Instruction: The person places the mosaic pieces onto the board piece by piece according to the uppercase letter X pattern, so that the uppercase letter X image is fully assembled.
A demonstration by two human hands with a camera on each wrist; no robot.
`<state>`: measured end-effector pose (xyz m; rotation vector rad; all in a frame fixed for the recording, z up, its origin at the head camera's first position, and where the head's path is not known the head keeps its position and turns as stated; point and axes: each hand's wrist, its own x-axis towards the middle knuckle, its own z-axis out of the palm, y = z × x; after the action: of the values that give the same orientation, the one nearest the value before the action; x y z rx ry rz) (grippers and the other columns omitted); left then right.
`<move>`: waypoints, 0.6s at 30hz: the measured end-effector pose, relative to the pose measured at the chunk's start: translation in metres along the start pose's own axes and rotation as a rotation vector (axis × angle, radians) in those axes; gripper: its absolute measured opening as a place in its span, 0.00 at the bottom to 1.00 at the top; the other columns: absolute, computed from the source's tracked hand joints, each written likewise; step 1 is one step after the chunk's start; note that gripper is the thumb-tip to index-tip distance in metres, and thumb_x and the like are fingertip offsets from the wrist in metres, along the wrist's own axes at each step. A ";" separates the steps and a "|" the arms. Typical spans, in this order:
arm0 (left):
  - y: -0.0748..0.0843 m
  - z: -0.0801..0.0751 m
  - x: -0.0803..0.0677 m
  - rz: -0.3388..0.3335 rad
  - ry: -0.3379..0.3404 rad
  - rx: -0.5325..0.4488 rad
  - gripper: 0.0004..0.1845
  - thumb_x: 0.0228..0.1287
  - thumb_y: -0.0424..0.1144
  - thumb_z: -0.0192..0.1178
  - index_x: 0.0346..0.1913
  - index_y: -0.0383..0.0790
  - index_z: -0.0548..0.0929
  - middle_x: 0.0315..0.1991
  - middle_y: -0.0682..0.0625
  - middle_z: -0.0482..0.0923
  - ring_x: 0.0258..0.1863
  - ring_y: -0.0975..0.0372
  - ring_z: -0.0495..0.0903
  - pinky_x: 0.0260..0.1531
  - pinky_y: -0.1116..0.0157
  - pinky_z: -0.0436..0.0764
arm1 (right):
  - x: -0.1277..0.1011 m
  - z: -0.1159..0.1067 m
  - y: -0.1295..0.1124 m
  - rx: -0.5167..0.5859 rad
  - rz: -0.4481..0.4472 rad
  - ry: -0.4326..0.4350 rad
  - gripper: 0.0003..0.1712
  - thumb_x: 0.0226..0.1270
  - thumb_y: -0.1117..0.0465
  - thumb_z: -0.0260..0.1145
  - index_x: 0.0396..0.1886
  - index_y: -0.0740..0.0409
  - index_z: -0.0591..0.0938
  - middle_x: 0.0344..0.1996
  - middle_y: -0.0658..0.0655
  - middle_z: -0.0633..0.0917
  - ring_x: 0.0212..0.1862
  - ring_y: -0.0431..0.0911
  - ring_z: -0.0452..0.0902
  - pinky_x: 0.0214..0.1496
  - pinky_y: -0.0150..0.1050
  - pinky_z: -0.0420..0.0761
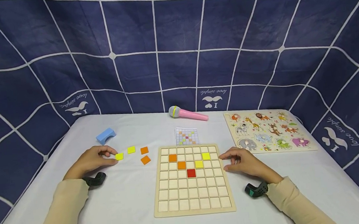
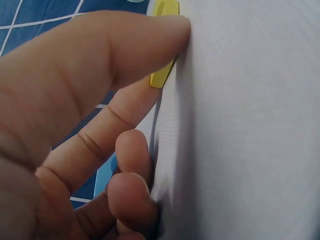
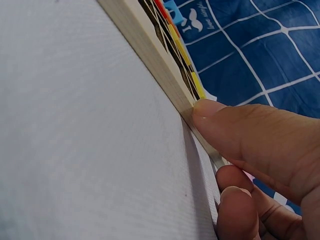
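Head view: left of the board point(image 1: 183, 193), the left hand point(image 1: 90, 161) pinches a yellow tile point(image 1: 119, 156) (best kept level); the right hand point(image 1: 245, 160), seemingly loose, should just steady the board.

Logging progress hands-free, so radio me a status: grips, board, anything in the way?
Left grip pinches yellow tile. Right grip touches grid board. Five coloured tiles on board. Three loose tiles between left grip and board.

The square pale-wood grid board point(image 1: 183, 193) bears flat orange, yellow and red square tiles point(image 1: 191, 173). The navy fabric backdrop point(image 1: 132, 26) is gridded in white; the long handheld microphone point(image 1: 193, 115) mixes pink, grey and yellow.
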<state>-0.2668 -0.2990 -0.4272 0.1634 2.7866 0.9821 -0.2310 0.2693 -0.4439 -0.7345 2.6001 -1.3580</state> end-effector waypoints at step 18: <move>0.001 0.002 -0.002 0.011 0.062 -0.068 0.23 0.61 0.44 0.79 0.53 0.33 0.89 0.39 0.50 0.80 0.41 0.57 0.76 0.45 0.61 0.73 | 0.000 0.000 0.000 0.007 0.009 -0.003 0.20 0.62 0.67 0.82 0.54 0.66 0.90 0.42 0.56 0.85 0.35 0.39 0.73 0.37 0.32 0.75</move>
<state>-0.2638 -0.2971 -0.4276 0.1415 2.8055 1.1008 -0.2308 0.2696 -0.4443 -0.7226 2.5917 -1.3614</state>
